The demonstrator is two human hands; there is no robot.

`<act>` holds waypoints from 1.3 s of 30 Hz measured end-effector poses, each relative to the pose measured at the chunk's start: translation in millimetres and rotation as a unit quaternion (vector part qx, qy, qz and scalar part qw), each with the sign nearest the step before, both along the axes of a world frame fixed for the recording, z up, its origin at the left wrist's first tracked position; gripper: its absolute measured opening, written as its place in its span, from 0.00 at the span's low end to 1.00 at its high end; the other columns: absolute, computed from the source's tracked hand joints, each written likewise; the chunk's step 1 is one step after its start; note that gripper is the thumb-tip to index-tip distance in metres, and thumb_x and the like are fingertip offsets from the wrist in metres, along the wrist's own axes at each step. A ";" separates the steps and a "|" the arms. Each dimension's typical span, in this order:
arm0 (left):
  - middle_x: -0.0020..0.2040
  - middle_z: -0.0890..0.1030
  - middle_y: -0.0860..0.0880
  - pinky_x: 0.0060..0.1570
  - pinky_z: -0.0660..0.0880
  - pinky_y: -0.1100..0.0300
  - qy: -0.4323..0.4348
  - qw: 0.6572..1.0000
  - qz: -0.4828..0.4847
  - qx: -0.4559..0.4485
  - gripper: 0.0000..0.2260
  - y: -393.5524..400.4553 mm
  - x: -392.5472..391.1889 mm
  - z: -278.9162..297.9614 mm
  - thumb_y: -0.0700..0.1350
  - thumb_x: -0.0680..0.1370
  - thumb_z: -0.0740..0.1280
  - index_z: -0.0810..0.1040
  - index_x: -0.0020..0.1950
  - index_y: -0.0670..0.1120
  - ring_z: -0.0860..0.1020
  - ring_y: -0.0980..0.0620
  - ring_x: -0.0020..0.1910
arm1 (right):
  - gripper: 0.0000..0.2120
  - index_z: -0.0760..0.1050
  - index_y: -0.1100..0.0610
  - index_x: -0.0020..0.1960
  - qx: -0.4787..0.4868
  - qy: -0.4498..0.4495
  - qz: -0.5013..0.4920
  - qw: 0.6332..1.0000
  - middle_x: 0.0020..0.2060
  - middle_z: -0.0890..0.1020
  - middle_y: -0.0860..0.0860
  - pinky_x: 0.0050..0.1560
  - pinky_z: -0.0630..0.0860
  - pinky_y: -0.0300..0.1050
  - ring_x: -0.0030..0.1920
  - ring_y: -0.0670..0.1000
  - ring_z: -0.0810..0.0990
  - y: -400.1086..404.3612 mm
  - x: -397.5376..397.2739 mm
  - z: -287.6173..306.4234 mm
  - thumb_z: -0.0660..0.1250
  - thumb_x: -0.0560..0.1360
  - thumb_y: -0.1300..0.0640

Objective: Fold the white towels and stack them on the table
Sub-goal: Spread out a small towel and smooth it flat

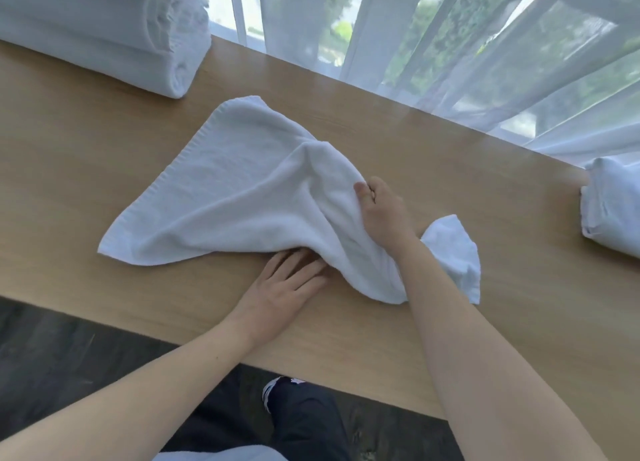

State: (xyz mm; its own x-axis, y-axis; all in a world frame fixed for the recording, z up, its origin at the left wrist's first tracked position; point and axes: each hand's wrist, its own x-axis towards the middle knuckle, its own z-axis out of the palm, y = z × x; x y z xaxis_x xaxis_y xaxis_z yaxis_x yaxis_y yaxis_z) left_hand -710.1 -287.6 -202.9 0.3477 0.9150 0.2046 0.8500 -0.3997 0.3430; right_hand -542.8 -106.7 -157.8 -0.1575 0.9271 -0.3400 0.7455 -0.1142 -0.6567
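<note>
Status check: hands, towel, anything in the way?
Right hand grips the loose towel, bunched, mid-table. Left hand flat at its near edge. Folded stack far left, white bundle at right; both clear.

Lay spread on the table [104,170], near its middle: the towel [235,197]. Sat well to the left of the towel and farther back: a stack of folded towels [104,41]. Rested well to the right of the towel, at the frame's edge: a bundle of cloth [613,204], perhaps more towels, cut off from view. Hung behind the towel, past the table's far edge: a curtain [485,52]. Pinched a raised fold on the towel's right part: the right hand [384,215]. Lay flat at the towel's near edge, fingertips under the lifted cloth: the left hand [280,287].
</note>
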 end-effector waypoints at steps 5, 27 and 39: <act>0.73 0.73 0.49 0.64 0.72 0.43 0.035 0.999 0.010 0.006 0.24 17.9 10.4 7.9 0.36 0.77 0.65 0.73 0.73 0.47 0.72 0.42 0.70 | 0.19 0.64 0.51 0.37 -0.020 -0.009 0.047 0.999 0.32 0.72 0.45 0.36 0.65 0.49 0.34 0.48 0.69 4.9 4.7 -4.8 0.56 0.83 0.42; 0.51 0.81 0.55 0.49 0.78 0.66 -0.505 0.701 0.427 -0.267 0.15 42.8 54.5 36.0 0.52 0.72 0.77 0.77 0.53 0.50 0.80 0.62 0.49 | 0.11 0.76 0.51 0.43 -0.059 -0.009 0.129 0.990 0.38 0.80 0.45 0.36 0.69 0.42 0.37 0.46 0.76 -2.7 34.4 9.4 0.64 0.79 0.46; 0.54 0.85 0.51 0.46 0.81 0.58 -0.711 0.451 0.441 -0.312 0.14 61.2 70.5 52.8 0.53 0.75 0.75 0.79 0.57 0.51 0.83 0.53 0.51 | 0.10 0.72 0.52 0.46 -0.027 -0.006 0.104 0.994 0.35 0.77 0.47 0.35 0.67 0.45 0.35 0.48 0.74 -2.2 33.6 9.9 0.58 0.83 0.50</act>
State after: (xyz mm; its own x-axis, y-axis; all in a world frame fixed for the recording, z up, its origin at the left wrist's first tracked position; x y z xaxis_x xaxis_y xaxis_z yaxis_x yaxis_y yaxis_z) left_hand -639.5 -226.4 -150.2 -0.2838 0.6032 -0.7454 -0.6718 0.4296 0.6034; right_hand -509.2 -109.0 -147.9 -0.3408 0.8550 -0.3909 0.7637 0.0093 -0.6455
